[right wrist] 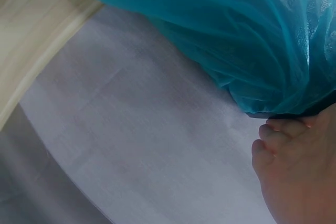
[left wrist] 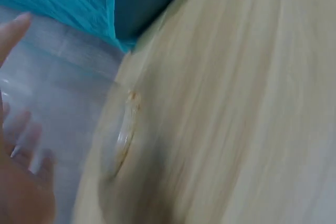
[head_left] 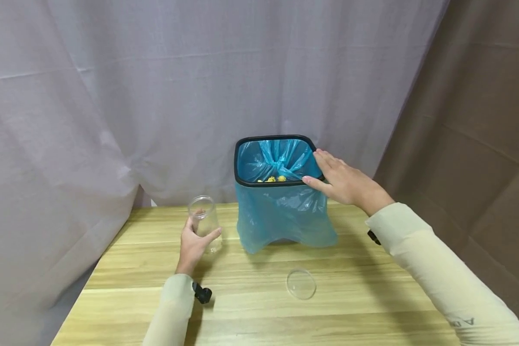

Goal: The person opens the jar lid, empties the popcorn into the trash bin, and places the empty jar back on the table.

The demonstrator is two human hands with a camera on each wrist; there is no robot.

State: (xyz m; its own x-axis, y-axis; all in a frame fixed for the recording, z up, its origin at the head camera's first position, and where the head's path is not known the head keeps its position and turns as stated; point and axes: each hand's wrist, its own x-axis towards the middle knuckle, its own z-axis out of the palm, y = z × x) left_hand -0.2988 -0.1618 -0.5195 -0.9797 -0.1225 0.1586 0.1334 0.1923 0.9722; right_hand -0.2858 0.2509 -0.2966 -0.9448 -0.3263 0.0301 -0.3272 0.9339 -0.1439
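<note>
On the left, the left hand is wrapping its fingers and thumb around a clear jar that is standing upright on the table, near the far left corner. The jar is looking empty, and its mouth is open. In the left wrist view the fingers are showing through the jar's clear wall, though the picture is blurred.

Toward the middle, a clear round lid is lying flat on the table, nearer than the bin and well apart from the jar.

Behind it, a black bin lined with a blue bag is standing at the far edge. A few yellow bits are lying inside the bag. Judging from this, the emptying seems done, while the jar is not yet capped.

On the right, the right hand is resting on the bin's right rim with straight fingers spread, the thumb along the near rim, pinching nothing. The right wrist view is showing fingertips against the dark rim under the bag's fold.

For room, the near half of the table is lying open around the lid. The jar is sitting close to the left edge, where a grey curtain is hanging just beside it, and the bin is leaving little space behind.
</note>
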